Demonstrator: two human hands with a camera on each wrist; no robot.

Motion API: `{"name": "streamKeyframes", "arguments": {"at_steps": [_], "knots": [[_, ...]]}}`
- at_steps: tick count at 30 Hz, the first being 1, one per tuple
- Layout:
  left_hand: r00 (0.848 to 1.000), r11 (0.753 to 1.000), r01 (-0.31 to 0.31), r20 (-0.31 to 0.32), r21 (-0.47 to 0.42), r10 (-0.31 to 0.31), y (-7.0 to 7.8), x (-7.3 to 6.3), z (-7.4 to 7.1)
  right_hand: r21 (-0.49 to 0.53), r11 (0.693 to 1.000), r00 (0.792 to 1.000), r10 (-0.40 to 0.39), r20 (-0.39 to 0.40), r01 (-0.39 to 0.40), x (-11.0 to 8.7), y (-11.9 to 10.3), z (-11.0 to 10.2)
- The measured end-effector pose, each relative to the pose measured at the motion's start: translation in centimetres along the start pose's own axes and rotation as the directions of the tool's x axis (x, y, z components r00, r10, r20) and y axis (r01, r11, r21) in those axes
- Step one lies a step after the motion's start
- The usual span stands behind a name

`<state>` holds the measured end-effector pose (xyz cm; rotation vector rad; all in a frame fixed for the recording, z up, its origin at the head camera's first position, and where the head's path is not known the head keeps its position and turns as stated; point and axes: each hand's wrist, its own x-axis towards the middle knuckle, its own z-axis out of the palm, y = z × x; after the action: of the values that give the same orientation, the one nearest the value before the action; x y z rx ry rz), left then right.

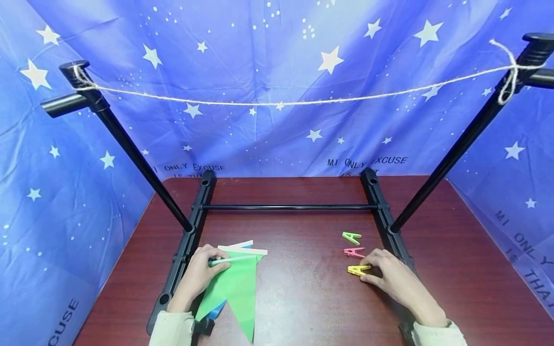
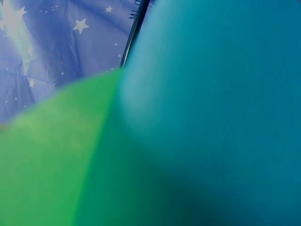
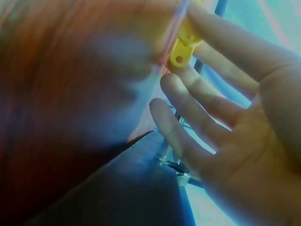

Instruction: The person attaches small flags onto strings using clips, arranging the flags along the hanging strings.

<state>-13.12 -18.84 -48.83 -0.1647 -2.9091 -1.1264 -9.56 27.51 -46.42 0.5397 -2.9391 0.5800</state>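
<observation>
My left hand (image 1: 202,268) grips the top edge of a green pennant (image 1: 238,281), which ends in pointed tails. Behind it are parts of a blue pennant (image 1: 215,311) and white top strips (image 1: 243,251). Blurred green paper (image 2: 51,150) and blue paper (image 2: 225,113) fill most of the left wrist view. With thumb and forefinger, my right hand (image 1: 391,276) pinches a yellow clothespin (image 1: 357,270) at the table surface. In the right wrist view, the yellow clothespin (image 3: 181,52) shows beside the fingertips, the other fingers spread apart. A pink clothespin (image 1: 354,253) and a green clothespin (image 1: 351,237) lie just beyond.
A black frame stands on the dark red table (image 1: 303,307), with a left post (image 1: 138,158), a right post (image 1: 454,149) and a low crossbar (image 1: 290,207). White string (image 1: 277,104) sags between the post tops. Behind hangs a blue star-printed curtain (image 1: 259,57).
</observation>
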Motion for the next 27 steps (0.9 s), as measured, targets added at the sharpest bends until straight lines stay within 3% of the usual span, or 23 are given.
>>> {"name": "streamKeyframes", "arguments": {"at_steps": [8,16,21,27], "knots": [[1.0,0.999,0.012,0.024,-0.045,-0.011,0.4,-0.1,-0.4,-0.041,0.997,0.997,0.074,0.027,-0.073,0.2,-0.7,-0.5],[0.998,0.996,0.018,0.06,-0.093,-0.013,0.8,-0.2,-1.0,-0.035,0.995,0.995,0.098,0.01,-0.098,0.4,-1.4,-1.1],[0.995,0.993,0.019,0.096,-0.116,-0.008,1.0,-0.6,-1.2,-0.024,0.995,0.995,0.095,-0.003,-0.095,0.3,-1.7,-1.4],[0.995,0.994,-0.013,0.094,-0.107,0.023,1.0,-1.1,-1.9,0.043,0.998,0.995,0.04,-0.094,-0.037,0.4,-2.0,-1.5]]}}
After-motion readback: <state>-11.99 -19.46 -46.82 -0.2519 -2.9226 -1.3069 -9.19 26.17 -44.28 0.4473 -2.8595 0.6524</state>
